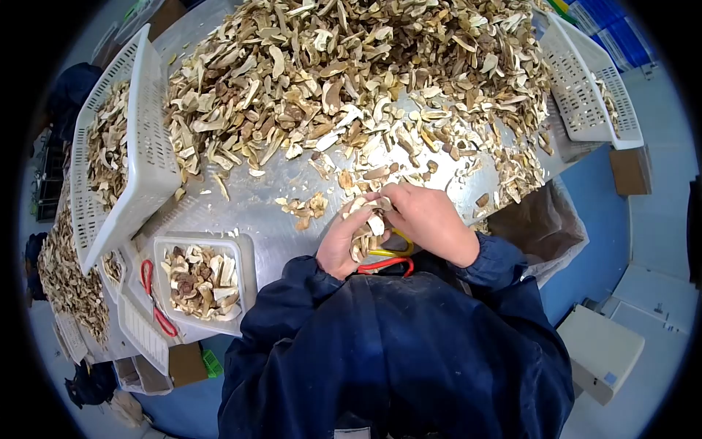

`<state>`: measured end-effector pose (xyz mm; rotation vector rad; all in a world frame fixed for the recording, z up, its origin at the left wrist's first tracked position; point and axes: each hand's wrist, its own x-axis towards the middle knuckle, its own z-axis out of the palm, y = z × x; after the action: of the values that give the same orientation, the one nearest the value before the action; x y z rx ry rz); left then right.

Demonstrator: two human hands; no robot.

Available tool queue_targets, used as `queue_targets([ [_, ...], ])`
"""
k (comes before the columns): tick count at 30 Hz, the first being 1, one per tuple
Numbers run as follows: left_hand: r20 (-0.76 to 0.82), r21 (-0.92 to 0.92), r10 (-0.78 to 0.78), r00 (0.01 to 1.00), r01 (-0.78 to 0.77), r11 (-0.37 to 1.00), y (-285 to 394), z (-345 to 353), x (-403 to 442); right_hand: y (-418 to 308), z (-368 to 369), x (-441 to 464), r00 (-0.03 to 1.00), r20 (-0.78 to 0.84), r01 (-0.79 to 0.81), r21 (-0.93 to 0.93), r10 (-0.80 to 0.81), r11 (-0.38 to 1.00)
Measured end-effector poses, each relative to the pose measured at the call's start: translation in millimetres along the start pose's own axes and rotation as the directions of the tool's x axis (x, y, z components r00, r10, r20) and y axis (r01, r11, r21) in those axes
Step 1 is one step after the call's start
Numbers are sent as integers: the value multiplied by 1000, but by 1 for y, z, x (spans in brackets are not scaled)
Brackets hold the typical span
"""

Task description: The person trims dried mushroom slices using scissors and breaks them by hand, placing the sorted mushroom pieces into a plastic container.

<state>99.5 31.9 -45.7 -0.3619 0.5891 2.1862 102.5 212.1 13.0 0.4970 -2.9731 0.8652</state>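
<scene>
My left hand point(338, 240) is curled around several dried mushroom slices point(365, 233) close to the table's front edge. My right hand point(433, 219) pinches at the upper end of the same bunch, fingertips near those of the left. Just beneath the hands show a yellow handle point(398, 244) and a red handle point(387, 265), probably of scissors; their blades are hidden. A small heap of mushroom pieces point(306, 210) lies left of my hands. Beyond them a large pile of dried mushroom slices point(351, 80) spreads across the metal table point(256, 208).
A white basket point(153, 154) of slices leans at left. Below it are a plastic tub point(238, 274) of slices and red-handled scissors point(155, 300). Another white basket point(585, 88) stands at right, above a lined bin point(548, 227). Another person's dark sleeve point(73, 91) shows far left.
</scene>
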Motion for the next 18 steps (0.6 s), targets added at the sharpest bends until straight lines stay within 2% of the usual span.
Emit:
queue_targets([
  [3,-67,-5,42,997,-43,999,2,0,-2,-2,-19,0,967,142,-250,403,209,880],
  [4,-77,-14,44,996,-45,999,2,-3,-4,3,-19,-2,944,193,-326,431,267,841],
  [6,-65,-26,54,996,-56,998,4,-2,-7,10,1,-5,956,174,-290,688,237,665],
  [7,-78,12,57,995,-56,998,4,3,-8,11,1,-9,918,285,-393,751,277,530],
  [8,-91,49,58,994,-53,997,4,9,-10,12,1,-14,865,393,-493,782,312,382],
  [11,-49,143,71,996,-63,988,1,14,-11,15,5,-18,818,470,-562,776,333,286],
  [15,-57,289,88,995,-68,955,-2,18,-15,12,9,-18,844,408,-512,805,348,299],
  [17,-80,227,56,995,-37,973,-2,24,-18,13,16,-18,868,355,-465,825,346,321],
  [18,-90,195,41,995,-22,980,-2,25,-18,15,17,-19,854,405,-493,831,327,257],
])
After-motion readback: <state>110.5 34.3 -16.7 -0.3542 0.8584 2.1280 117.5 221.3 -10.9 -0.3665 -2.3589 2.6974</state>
